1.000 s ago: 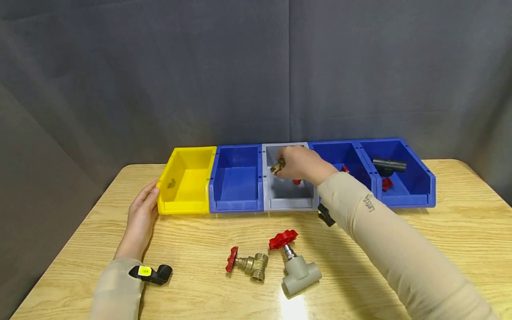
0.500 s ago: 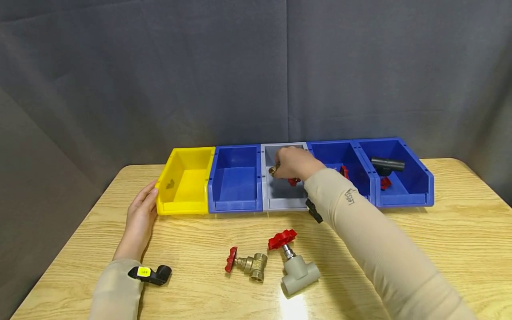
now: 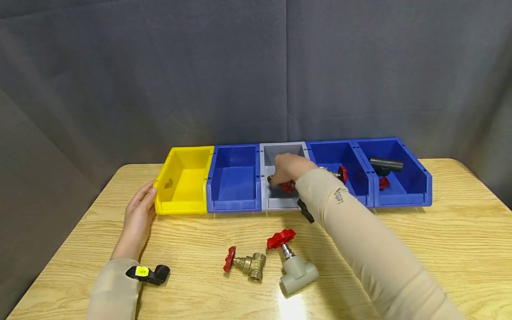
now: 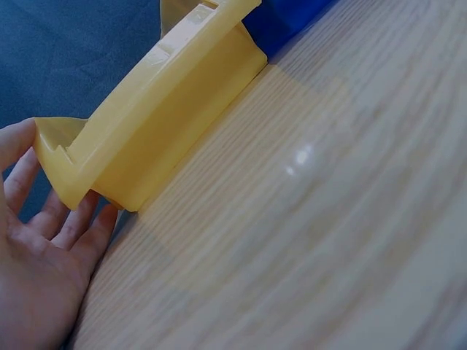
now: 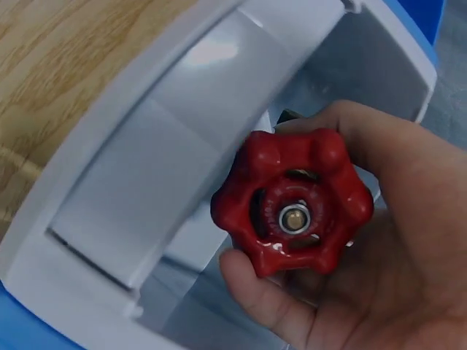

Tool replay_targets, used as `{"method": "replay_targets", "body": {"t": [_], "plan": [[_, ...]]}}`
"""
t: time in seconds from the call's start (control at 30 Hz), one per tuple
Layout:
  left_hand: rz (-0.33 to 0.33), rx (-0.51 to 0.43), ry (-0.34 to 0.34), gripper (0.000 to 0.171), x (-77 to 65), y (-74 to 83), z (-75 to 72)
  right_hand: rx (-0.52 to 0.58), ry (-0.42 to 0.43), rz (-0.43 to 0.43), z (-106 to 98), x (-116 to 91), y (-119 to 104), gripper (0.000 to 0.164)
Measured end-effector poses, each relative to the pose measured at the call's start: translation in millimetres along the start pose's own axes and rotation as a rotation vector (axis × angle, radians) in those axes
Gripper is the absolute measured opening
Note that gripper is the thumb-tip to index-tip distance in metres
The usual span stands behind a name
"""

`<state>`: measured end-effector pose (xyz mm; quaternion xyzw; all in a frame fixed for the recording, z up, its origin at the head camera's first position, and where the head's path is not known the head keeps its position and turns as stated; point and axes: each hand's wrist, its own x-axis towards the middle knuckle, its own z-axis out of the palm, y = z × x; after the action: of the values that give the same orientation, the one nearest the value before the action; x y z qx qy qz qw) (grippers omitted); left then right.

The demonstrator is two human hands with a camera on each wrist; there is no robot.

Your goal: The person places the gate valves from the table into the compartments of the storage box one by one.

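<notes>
My right hand (image 3: 294, 166) reaches down into the grey bin (image 3: 282, 203) and grips a gate valve with a red handwheel (image 5: 292, 211). In the right wrist view the wheel faces the camera, and the fingers and thumb lie around the valve behind it. Most of the valve's body is hidden by the wheel and hand; a dark brass end shows left of the fingers in the head view. My left hand (image 3: 139, 212) rests against the outer left side of the yellow bin (image 3: 181, 208), its fingers extended along the wall (image 4: 171, 117) and its thumb at the front corner.
Right of the yellow bin stands a blue bin (image 3: 235, 205). Two more blue bins hold parts: a red-handled brass valve (image 3: 342, 173), then a black pipe fitting (image 3: 386, 164). On the table lie a brass valve (image 3: 250, 265) and a grey plastic valve (image 3: 297, 271) with a red wheel.
My right hand has lowered farther into the grey bin with the valve, and the forearm has swung left. My left hand stays at the yellow bin; the head view has shifted slightly.
</notes>
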<state>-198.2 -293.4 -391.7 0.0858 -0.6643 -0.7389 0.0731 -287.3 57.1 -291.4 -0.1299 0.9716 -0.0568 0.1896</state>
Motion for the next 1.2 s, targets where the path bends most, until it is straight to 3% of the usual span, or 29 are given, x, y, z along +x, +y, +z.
{"method": "replay_targets", "body": {"t": [0.23, 0.6, 1.2], "plan": [[0.008, -0.024, 0.004, 0.06, 1.0, -1.4, 1.7, -0.052, 0.043, -0.021, 8, -1, -7, 0.027], [-0.018, 0.007, -0.001, 0.063, 0.0, -2.1, 3.1, -0.086, 0.025, -0.017, 16, 0, -9, 0.018], [0.001, -0.008, -0.009, 0.061, 1.1, -3.9, 2.7, -0.107, -0.002, -0.013, 17, -2, -12, 0.015]]}}
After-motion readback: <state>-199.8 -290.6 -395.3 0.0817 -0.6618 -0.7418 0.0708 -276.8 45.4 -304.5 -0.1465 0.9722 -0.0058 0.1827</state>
